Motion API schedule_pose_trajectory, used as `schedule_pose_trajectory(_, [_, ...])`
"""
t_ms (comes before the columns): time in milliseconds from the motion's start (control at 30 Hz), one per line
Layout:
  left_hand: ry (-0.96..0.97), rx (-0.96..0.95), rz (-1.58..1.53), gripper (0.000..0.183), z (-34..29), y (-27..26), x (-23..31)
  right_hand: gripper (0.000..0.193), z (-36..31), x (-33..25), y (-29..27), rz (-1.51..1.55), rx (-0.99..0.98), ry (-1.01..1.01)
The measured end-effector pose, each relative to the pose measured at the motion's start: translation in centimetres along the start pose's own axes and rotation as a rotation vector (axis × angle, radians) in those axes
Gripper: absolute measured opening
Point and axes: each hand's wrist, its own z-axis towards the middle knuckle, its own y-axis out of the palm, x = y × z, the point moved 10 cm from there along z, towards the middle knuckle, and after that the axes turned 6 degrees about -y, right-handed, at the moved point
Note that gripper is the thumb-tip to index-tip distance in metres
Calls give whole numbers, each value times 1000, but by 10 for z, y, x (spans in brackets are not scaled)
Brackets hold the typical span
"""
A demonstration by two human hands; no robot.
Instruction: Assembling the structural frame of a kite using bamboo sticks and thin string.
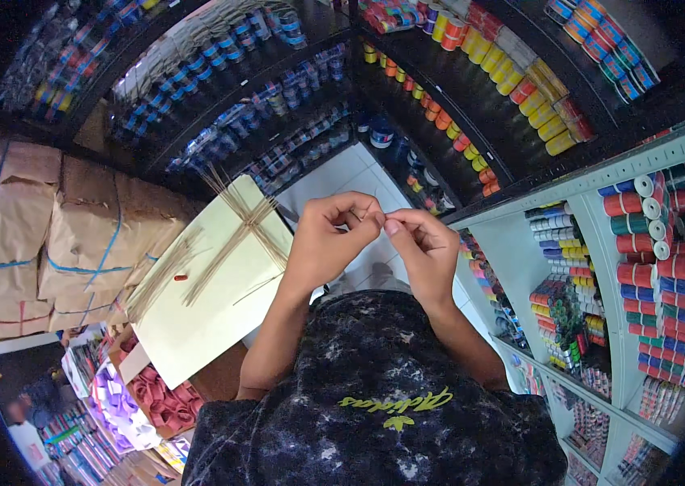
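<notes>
My left hand [337,236] and my right hand [425,249] meet in front of my chest. Both are closed in a pinch, fingertips almost touching. Whatever sits between them is too small or hidden to make out. To the left of my hands lies a pale yellow board [189,340]. Bundles of thin tan sticks [229,257] are spread across it, some crossing in a heap near its far end. A small red piece [181,277] rests among the sticks.
Paper-wrapped bundles [87,235] tied with blue cord are stacked at left. Below the board stands a box of dark red ribbon rolls [166,397] beside purple ones [116,405]. Dark shelves [431,89] of spools stand ahead; a pale green rack [602,267] of thread spools is at right.
</notes>
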Motion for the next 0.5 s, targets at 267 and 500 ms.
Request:
schedule_pose_trajectory(267, [43,-10,97,11,1,9,7,11,-4,-1,-10,-20,32,-12])
schedule_pose_trajectory(500, [-19,-92,92,10,-2,20,2,9,-7,3,-19,63,63,64])
